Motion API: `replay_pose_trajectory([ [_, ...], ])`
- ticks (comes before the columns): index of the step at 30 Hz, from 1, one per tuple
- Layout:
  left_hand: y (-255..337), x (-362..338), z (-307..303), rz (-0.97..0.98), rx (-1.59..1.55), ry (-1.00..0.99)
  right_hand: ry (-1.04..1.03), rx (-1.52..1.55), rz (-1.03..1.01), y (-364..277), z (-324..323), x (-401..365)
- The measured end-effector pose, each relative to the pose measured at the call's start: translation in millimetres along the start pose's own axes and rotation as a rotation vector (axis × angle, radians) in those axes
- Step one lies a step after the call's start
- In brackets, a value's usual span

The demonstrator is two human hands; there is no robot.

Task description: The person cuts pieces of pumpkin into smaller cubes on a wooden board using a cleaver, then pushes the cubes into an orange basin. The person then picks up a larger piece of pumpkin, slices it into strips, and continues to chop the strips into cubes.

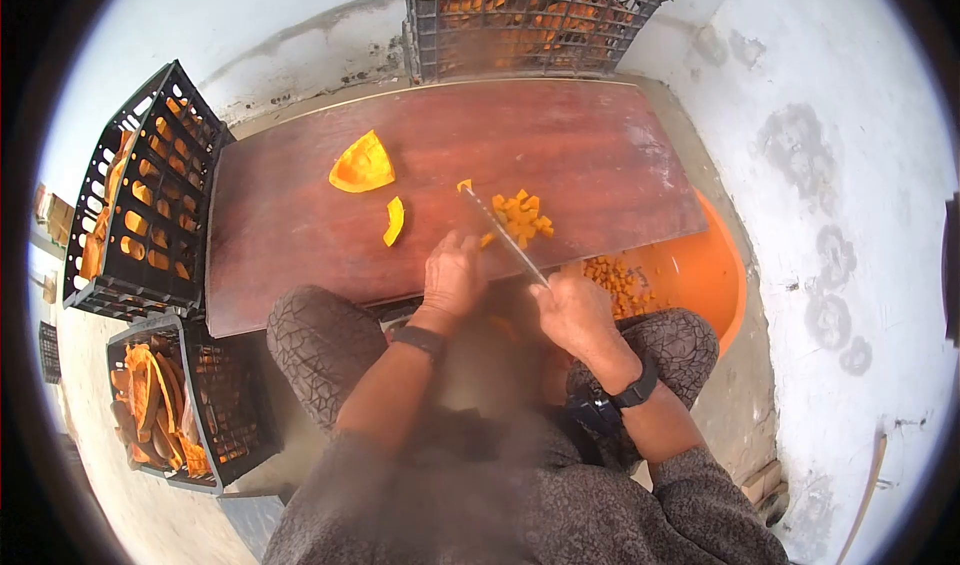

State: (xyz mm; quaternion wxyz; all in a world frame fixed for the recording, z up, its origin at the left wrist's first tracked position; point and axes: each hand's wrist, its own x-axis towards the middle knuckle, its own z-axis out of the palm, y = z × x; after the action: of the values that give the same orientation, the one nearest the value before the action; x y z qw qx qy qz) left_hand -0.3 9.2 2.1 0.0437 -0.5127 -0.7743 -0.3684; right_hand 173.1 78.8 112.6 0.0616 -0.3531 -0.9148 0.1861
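Observation:
My right hand (575,315) is closed around the handle of a knife (506,236), whose blade slants up and left over the reddish board (290,235). A small pumpkin piece (464,185) is at the blade's tip. Just right of the blade lies a loose heap of pumpkin cubes (522,217). My left hand (455,270) rests at the near edge of the board, left of the blade, its fingers curled; what they hold, if anything, is hidden. Farther back sit a large pumpkin wedge (364,163) and a thin curved pumpkin slice (394,222).
An orange tub (737,283) with many diced pieces (622,287) stands under the board's right end. Black crates with pumpkin pieces stand at the left (150,190) and the back (530,25). A lower crate (190,405) holds peel-like strips. A white wall (850,215) rises at right.

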Motion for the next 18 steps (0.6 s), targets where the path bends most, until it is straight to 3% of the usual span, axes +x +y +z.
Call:
replay_pose_trajectory([
  [9,1.4,1.4,0.8,0.023,0.010,0.017,-0.004,0.035,-0.008,0.1,-1.0,0.9],
  [18,-2.5,2.4,2.1,0.072,0.067,0.007,-0.146,-0.016,-0.014,-14.0,-14.5,8.8],
])
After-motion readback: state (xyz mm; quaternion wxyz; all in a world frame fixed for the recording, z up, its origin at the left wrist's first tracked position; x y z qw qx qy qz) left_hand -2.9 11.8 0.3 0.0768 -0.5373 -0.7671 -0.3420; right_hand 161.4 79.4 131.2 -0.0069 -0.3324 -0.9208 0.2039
